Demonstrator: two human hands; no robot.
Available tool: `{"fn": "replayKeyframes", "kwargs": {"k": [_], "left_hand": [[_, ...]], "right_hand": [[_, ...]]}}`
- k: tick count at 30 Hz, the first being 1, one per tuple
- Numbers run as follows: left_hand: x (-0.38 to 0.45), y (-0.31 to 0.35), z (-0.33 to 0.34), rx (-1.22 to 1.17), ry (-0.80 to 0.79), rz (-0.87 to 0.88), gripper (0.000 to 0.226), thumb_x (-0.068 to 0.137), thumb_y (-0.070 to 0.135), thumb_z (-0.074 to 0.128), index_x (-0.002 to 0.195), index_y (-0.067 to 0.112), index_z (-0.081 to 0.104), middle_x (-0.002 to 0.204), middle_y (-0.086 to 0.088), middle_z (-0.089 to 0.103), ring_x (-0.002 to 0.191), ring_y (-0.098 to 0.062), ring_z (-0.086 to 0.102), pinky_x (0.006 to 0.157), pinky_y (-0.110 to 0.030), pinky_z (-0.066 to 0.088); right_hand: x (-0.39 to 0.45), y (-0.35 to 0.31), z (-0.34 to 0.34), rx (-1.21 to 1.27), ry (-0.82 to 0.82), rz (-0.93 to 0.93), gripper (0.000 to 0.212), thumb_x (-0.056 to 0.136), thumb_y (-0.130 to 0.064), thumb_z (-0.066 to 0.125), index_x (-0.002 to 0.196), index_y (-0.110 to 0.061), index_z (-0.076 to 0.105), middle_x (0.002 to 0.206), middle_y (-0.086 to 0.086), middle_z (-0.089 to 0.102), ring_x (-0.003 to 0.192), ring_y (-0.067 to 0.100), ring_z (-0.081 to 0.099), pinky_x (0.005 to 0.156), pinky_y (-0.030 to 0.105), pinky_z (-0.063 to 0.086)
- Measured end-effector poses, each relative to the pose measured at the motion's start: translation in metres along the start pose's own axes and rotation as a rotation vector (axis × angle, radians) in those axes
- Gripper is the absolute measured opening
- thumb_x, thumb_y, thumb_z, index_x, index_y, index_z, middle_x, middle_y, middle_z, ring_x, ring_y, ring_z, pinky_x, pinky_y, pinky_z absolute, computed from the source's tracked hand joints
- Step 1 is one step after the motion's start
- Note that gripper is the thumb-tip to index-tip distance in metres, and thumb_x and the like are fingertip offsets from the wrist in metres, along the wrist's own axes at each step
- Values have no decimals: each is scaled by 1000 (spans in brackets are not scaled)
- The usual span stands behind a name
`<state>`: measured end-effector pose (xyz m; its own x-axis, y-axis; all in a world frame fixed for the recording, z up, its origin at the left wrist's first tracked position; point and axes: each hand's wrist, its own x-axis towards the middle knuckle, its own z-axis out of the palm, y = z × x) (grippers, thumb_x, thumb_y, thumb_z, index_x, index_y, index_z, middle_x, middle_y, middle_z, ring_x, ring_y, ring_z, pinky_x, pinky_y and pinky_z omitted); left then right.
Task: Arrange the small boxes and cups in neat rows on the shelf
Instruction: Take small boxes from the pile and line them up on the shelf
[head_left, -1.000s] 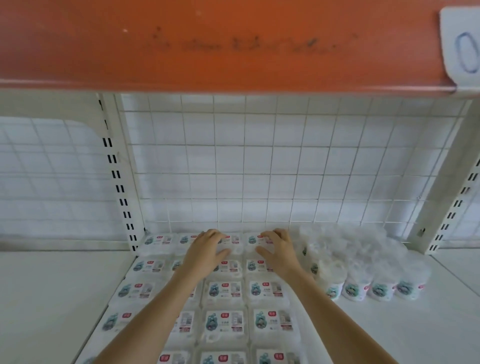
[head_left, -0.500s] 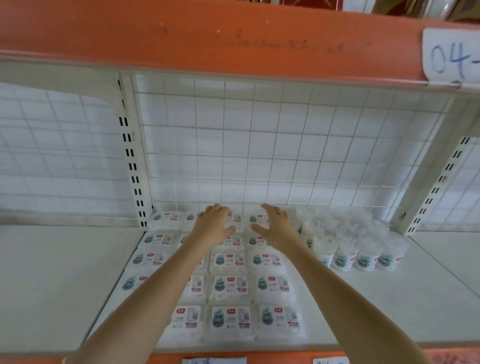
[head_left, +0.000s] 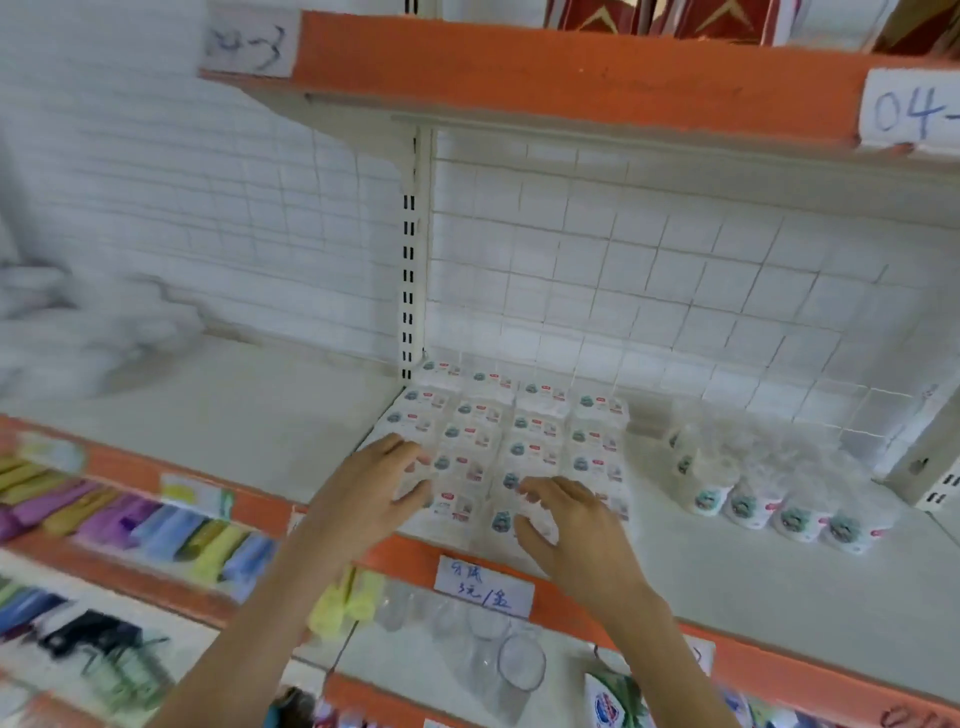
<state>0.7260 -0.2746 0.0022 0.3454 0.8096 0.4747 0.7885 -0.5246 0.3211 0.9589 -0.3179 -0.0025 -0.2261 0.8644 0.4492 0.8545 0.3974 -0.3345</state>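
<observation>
Several small clear boxes (head_left: 524, 426) with white labels lie flat in tidy rows on the white shelf (head_left: 260, 415), reaching from the wire back panel to the front edge. To their right stands a cluster of small clear cups (head_left: 753, 499) with green-and-red labels. My left hand (head_left: 374, 488) hovers over the front-left boxes, fingers spread, holding nothing. My right hand (head_left: 566, 525) hangs over the front-right boxes with fingers loosely curled and apart, nothing in it.
An orange shelf lip (head_left: 415, 561) with a handwritten price tag (head_left: 483, 584) runs along the front. The shelf above (head_left: 571, 73) overhangs. Below are clear glasses (head_left: 493, 649) and coloured items (head_left: 130, 519). A perforated upright (head_left: 410, 270) stands left of the boxes.
Both hands have drawn back from the rear row of boxes to the front rows. The view has pulled back and swung left, showing the lower shelf.
</observation>
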Motion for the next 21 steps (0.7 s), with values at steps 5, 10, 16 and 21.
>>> {"fn": "replayKeyframes", "kwargs": {"k": [5, 10, 16, 21], "left_hand": [[-102, 0, -21, 101, 55, -213, 36, 78, 42, 41, 88, 16, 64, 81, 2, 63, 61, -16, 61, 52, -23, 46], [-201, 13, -23, 154, 6, -441, 34, 83, 38, 51, 107, 18, 63, 101, 4, 61, 84, -18, 63, 68, -30, 49], [-285, 19, -58, 216, 55, -738, 30, 85, 29, 61, 113, 22, 60, 109, 4, 59, 92, -15, 60, 69, -22, 41], [-326, 5, -95, 230, 92, -875, 29, 87, 29, 57, 115, 22, 58, 111, 4, 58, 95, -13, 58, 76, -26, 47]], "right_hand": [[-43, -45, 18, 50, -131, -175, 26, 78, -41, 47, 95, -28, 61, 86, -12, 65, 73, 7, 62, 58, 16, 48], [-87, -78, 50, 145, -321, -244, 47, 80, -51, 33, 108, -26, 61, 102, -9, 63, 92, 11, 61, 74, 25, 50], [-106, -133, 79, 308, -439, -394, 30, 91, -34, 50, 120, -27, 54, 117, -12, 56, 106, 8, 50, 86, 21, 40], [-95, -186, 102, 385, -508, -489, 33, 90, -32, 54, 122, -24, 54, 116, -8, 57, 102, 9, 54, 81, 17, 41]]}}
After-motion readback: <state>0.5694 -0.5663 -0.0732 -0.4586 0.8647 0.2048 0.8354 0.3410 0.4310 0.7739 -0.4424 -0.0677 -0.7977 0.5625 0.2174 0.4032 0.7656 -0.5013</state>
